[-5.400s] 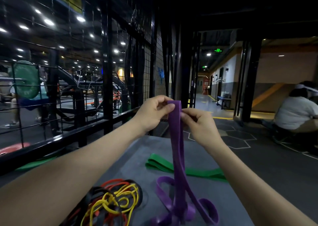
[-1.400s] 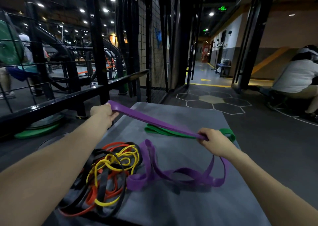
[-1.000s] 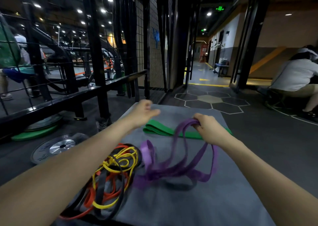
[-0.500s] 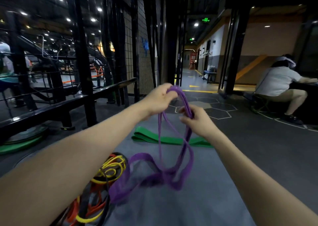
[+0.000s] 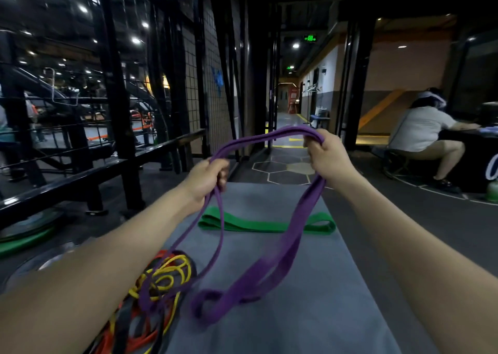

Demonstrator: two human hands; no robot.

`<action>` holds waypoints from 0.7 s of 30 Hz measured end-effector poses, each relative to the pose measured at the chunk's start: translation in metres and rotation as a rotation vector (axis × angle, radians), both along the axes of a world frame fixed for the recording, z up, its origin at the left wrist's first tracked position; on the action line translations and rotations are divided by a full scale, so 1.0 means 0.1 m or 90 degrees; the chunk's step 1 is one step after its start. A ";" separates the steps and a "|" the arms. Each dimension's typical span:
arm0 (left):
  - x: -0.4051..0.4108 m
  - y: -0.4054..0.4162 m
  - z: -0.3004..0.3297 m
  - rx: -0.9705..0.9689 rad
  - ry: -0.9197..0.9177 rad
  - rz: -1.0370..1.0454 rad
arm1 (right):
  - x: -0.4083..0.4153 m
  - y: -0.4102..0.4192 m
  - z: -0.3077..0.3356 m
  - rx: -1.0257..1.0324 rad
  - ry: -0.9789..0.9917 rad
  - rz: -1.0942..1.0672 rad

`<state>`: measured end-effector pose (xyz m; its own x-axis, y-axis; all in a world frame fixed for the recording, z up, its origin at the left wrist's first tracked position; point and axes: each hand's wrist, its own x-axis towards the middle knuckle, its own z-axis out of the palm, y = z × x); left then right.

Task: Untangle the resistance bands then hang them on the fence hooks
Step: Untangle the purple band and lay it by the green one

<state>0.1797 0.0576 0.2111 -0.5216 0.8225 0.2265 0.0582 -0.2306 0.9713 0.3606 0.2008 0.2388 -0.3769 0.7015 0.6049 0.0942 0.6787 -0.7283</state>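
Both hands hold a purple resistance band (image 5: 292, 235) up over a grey mat (image 5: 310, 310). My left hand (image 5: 207, 182) grips it at centre left, and my right hand (image 5: 327, 155) grips it higher at the right. A doubled stretch arcs between the hands, and long loops hang down to the mat. A green band (image 5: 258, 223) lies flat across the mat's far part. A tangle of yellow, orange and black bands (image 5: 159, 294) lies at the mat's near left. The black wire fence (image 5: 194, 84) stands to the left; I cannot make out hooks on it.
A black rail (image 5: 67, 184) runs along the left in front of the fence. Weight plates (image 5: 24, 235) lie on the floor at the left. A person (image 5: 423, 130) sits at the right by a dark table. A corridor opens straight ahead.
My hands have moved apart, the right one up and to the right. The purple band now spans between them in an arc, with its loops lifted wider above the mat.
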 end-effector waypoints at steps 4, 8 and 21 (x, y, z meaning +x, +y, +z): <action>0.03 0.06 -0.22 -0.115 0.133 -0.065 | 0.08 -0.07 0.20 0.012 -0.006 0.018; 0.17 0.03 -0.27 -0.245 0.326 -0.138 | 0.06 -0.21 0.22 0.045 -0.122 0.051; 0.43 0.07 0.26 0.012 0.248 -0.078 | -0.20 -0.35 -0.10 0.084 -0.240 0.086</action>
<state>0.2229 0.0645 0.2372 -0.2922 0.8672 0.4033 0.3912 -0.2764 0.8778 0.3409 0.1658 0.2284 -0.6720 0.5568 0.4883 0.2418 0.7882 -0.5659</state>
